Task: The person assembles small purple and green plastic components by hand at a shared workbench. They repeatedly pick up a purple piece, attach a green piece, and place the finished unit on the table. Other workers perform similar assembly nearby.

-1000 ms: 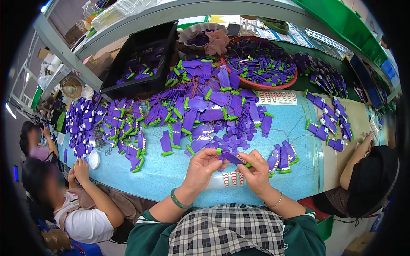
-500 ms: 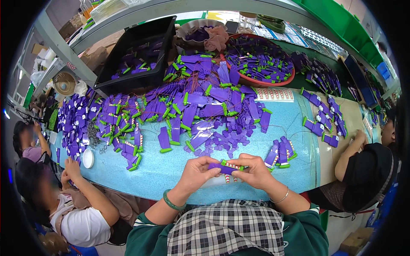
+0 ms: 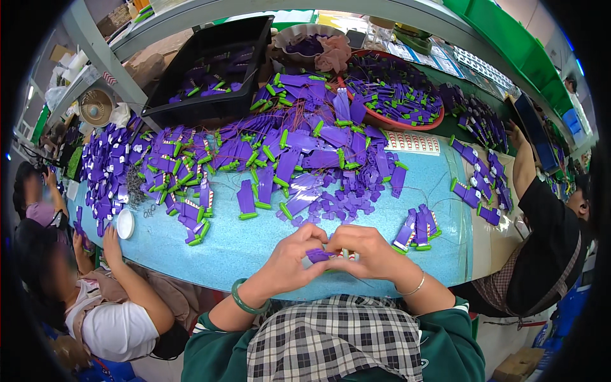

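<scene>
Left hand (image 3: 289, 258) and right hand (image 3: 369, 251) closed together around small purple piece (image 3: 316, 256), near front edge of blue table (image 3: 254, 251).

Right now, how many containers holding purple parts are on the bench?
3. A black tray at back left, a pale scalloped bowl at back centre, a red round basket at back right. Others may be hidden beyond the rim.

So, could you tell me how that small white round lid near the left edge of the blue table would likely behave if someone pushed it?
The white round lid lies flat and shallow on the blue table, so it would probably slide rather than tip. It looks like thin plastic, likely very light. Stood on edge, its round rim might let it roll toward the purple tags beside it.
</scene>
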Action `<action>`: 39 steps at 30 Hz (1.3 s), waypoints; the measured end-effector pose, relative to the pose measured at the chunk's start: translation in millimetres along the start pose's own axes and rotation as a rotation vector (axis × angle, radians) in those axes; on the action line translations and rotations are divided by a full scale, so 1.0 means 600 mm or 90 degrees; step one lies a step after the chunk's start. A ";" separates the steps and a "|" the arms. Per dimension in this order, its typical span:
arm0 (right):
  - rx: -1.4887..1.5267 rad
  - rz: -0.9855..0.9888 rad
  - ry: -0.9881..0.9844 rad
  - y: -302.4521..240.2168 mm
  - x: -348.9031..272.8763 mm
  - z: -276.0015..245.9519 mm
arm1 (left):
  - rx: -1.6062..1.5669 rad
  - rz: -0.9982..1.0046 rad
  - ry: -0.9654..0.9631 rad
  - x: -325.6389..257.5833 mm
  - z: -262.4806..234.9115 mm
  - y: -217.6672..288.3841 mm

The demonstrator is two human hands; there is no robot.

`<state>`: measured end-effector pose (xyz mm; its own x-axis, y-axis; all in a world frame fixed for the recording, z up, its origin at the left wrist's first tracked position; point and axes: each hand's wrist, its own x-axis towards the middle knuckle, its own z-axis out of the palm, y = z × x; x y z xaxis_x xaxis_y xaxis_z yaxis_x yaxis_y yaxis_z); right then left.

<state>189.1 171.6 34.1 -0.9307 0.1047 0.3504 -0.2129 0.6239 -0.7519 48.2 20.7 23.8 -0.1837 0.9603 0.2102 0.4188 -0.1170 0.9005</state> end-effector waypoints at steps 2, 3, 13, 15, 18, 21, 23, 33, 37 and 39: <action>-0.082 -0.013 -0.020 0.007 0.002 0.005 | -0.003 -0.006 -0.039 -0.006 -0.021 0.000; -0.157 -0.011 -0.012 0.013 0.003 0.000 | -0.005 -0.009 -0.058 -0.011 -0.036 -0.001; -0.409 -0.095 -0.093 0.067 -0.011 0.008 | -0.345 -0.018 0.491 -0.038 -0.118 -0.001; -0.412 -0.120 -0.165 0.073 -0.015 0.022 | -0.390 -0.008 0.514 -0.033 -0.100 -0.007; -0.423 -0.106 -0.184 0.077 -0.021 0.028 | -0.426 -0.040 0.469 -0.026 -0.073 -0.017; -0.316 -0.030 -0.091 0.082 -0.029 0.031 | -0.413 -0.083 0.389 -0.028 -0.039 -0.040; -0.061 0.147 -0.013 0.073 -0.030 0.030 | -0.380 -0.134 0.330 -0.028 -0.010 -0.042; 0.222 0.278 0.243 0.009 -0.049 0.043 | -0.060 -0.144 -0.022 -0.012 0.072 -0.039; 0.075 0.253 0.238 -0.001 -0.052 0.040 | -0.027 -0.106 -0.054 -0.005 0.062 -0.017; 0.055 0.244 0.244 0.003 -0.056 0.041 | -0.008 -0.100 -0.054 -0.005 0.064 -0.016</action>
<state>212.6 150.3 7.4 -0.7751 0.5966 0.2081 0.0814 0.4208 -0.9035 78.7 28.6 -0.2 -0.1696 0.9850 0.0334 0.3794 0.0340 0.9246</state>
